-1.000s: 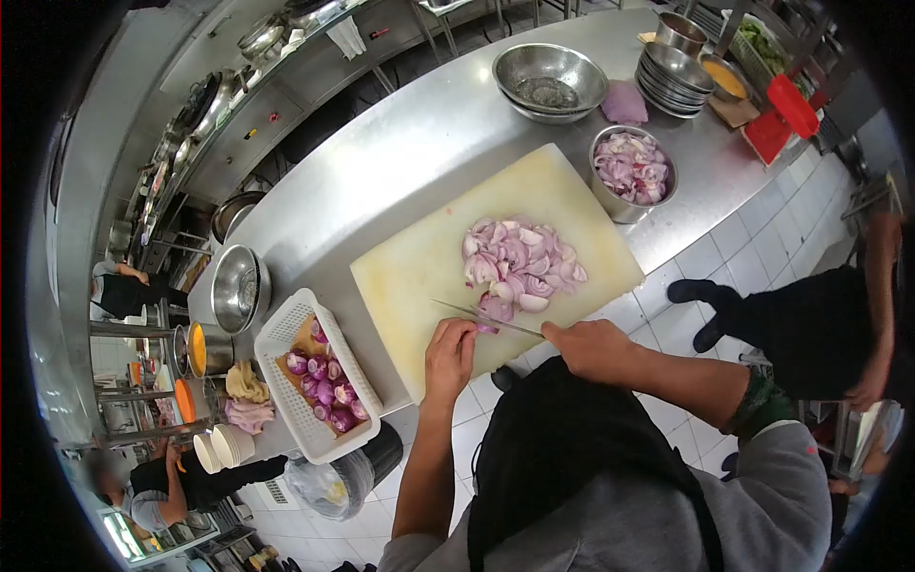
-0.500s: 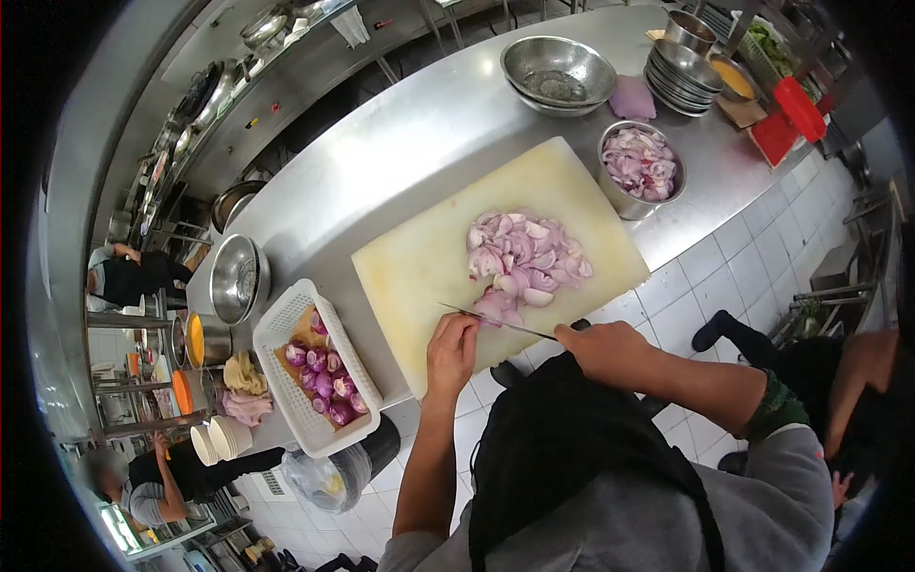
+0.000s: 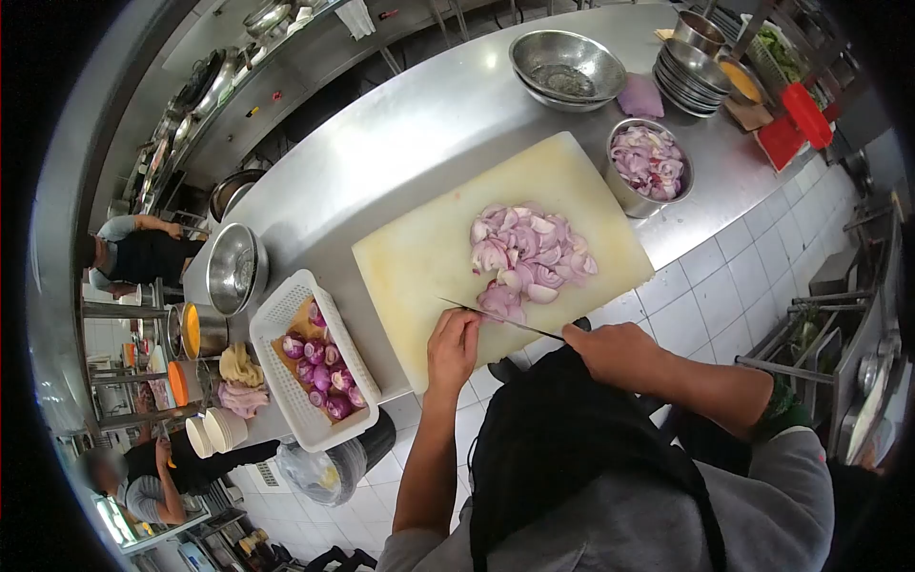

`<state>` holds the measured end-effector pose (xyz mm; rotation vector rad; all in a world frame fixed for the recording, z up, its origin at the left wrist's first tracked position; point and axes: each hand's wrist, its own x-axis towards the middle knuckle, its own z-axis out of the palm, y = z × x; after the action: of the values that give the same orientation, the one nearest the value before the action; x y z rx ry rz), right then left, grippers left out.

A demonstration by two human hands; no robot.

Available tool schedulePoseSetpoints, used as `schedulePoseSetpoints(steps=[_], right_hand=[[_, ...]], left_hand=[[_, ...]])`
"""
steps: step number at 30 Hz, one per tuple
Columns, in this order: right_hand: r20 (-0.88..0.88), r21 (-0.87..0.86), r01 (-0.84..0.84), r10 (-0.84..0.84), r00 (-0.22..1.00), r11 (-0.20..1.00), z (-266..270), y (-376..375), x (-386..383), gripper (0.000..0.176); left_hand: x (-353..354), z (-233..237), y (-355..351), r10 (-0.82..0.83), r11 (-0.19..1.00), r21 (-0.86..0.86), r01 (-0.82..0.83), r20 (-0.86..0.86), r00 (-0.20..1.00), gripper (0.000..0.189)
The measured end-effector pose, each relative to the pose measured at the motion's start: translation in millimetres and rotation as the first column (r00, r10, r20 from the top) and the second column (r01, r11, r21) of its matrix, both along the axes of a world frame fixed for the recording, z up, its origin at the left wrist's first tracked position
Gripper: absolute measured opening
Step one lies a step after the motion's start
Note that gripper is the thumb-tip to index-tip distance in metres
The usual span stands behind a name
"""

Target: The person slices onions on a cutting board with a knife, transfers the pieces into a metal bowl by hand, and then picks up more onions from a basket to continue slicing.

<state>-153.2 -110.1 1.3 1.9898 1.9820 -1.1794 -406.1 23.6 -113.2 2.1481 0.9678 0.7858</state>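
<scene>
My right hand [image 3: 610, 355] is wrapped round the handle of a kitchen knife [image 3: 510, 322], its blade pointing left over the near edge of the cutting board [image 3: 410, 257]. Close to the blade's tip, my left hand [image 3: 453, 345] has its fingers curled together; what they hold, if anything, is hidden. Just beyond the blade lies a heap of sliced red onion [image 3: 534, 250], with a small cluster of slices [image 3: 502, 301] nearest the knife.
A white plastic basket [image 3: 272, 372] of peeled red onions [image 3: 329, 379] stands left of the board. Behind its right corner is a steel pot [image 3: 637, 202] full of sliced onion. Metal bowls [image 3: 572, 71] sit farther back. Co-workers [image 3: 143, 253] stand at the left.
Both hands and the knife stay nearly in place. The view has shifted slightly. A co-worker at the far left has moved an arm, and the person at the right has largely gone from sight.
</scene>
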Motion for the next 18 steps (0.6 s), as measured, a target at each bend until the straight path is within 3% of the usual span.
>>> schedulePoseSetpoints(steps=[5,8,14,18], right_hand=[[-0.013,0.026,0.015,-0.015,1.000,1.000,-39,-4,-4,0.035],[-0.086,0.263,0.035,-0.013,0.996,0.964,-59,7,-8,0.034],[0.006,-0.004,-0.013,0.013,1.000,1.000,4,4,1,0.033],[0.003,0.044,-0.003,0.003,1.000,0.999,-4,-8,-2,0.033]], left_hand=[[2,1,1,-0.002,1.000,0.027,0.002,0.012,1.000,0.009],[3,2,4,-0.007,1.000,0.031,0.006,0.026,1.000,0.009],[2,0,0,0.021,1.000,-0.005,-0.021,0.035,0.999,0.008],[0,1,0,0.029,1.000,0.002,-0.029,0.016,0.999,0.009]])
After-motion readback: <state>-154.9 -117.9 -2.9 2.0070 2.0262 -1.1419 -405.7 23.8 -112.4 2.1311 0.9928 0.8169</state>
